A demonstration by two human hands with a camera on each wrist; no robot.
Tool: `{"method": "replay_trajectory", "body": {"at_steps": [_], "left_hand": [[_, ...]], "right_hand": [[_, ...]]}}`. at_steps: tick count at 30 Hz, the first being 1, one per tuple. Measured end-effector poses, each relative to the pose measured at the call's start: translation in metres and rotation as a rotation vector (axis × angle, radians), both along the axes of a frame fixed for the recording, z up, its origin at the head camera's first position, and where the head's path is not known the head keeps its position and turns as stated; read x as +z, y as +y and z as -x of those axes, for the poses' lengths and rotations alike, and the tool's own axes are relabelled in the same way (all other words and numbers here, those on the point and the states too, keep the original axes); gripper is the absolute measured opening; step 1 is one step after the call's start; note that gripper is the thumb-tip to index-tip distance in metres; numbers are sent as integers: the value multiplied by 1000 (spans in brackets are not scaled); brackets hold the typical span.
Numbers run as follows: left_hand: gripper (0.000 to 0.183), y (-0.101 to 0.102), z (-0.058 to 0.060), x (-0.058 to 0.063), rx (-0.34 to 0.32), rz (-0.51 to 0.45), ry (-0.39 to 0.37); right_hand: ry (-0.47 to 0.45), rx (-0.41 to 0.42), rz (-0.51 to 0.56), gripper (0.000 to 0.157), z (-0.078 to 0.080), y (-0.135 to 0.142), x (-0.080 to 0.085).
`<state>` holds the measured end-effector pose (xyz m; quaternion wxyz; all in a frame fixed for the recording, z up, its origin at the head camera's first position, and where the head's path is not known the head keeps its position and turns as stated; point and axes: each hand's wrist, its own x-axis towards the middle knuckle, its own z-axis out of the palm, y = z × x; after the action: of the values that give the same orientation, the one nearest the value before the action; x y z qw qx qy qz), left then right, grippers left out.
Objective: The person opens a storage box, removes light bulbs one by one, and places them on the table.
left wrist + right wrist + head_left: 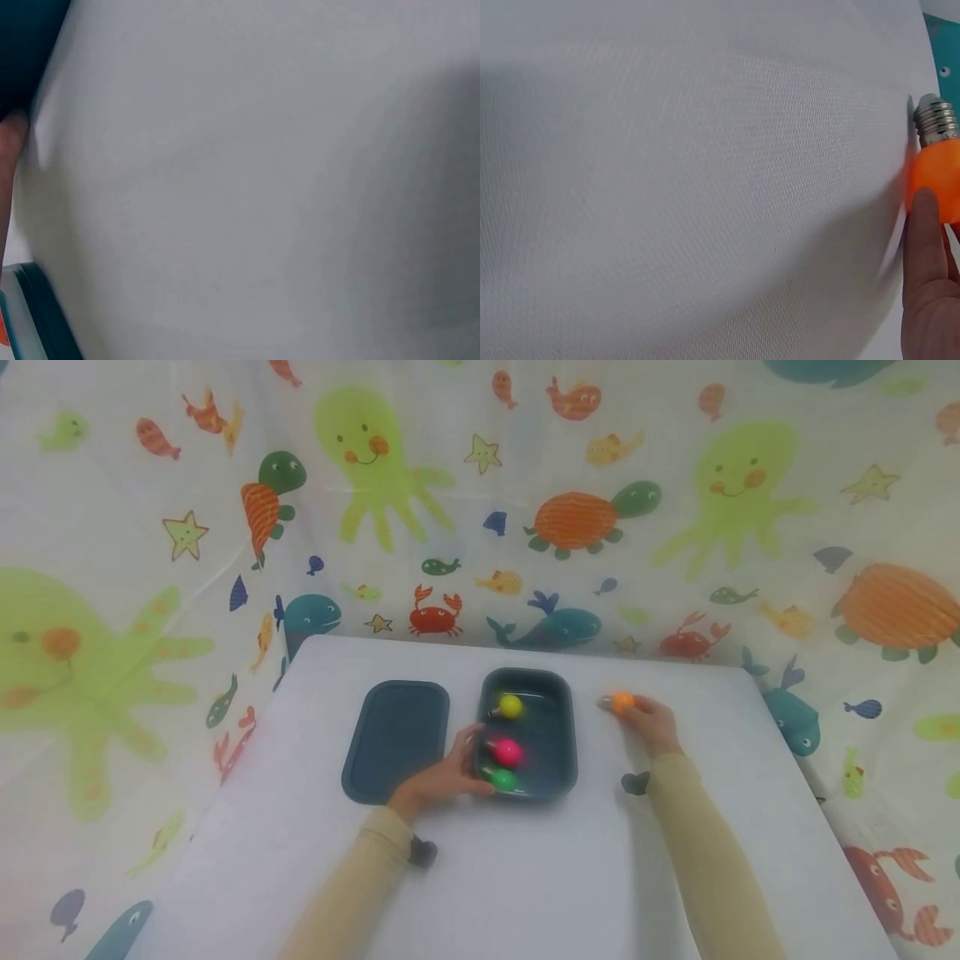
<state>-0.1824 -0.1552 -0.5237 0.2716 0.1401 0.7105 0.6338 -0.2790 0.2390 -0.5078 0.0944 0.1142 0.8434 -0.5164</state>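
Between thumb and fingers, my right hand (655,724) pinches an orange light bulb (622,702) by its round part. Its silvery screw base points left in the head view and upward in the right wrist view, where the orange bulb (936,176) shows at the right edge. My left hand (447,774) holds the left side of a dark blue-grey container (551,787), thumb at its near left corner. Inside lie a yellow bulb (511,707), a pink bulb (507,752) and a green bulb (504,779), along the left side. The left wrist view catches only the thumb (10,139) against the container.
A flat dark lid (401,735) lies left of the container on the white table (540,877). Behind and beside the table hangs a white curtain (465,410) printed with sea animals. Both forearms come in from the near side in beige sleeves.
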Motion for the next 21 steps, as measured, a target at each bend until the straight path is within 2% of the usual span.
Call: {"method": "replay_trajectory", "body": {"at_steps": [6, 14, 21], "left_hand": [[107, 4, -5, -2, 17, -4, -8], [106, 4, -9, 4, 18, -17, -13], [106, 3, -11, 8, 21, -17, -17]], "right_hand": [[-34, 4, 15, 70, -2, 3, 0], [-68, -6, 50, 69, -7, 5, 7], [-39, 8, -57, 62, -1, 11, 14]]}}
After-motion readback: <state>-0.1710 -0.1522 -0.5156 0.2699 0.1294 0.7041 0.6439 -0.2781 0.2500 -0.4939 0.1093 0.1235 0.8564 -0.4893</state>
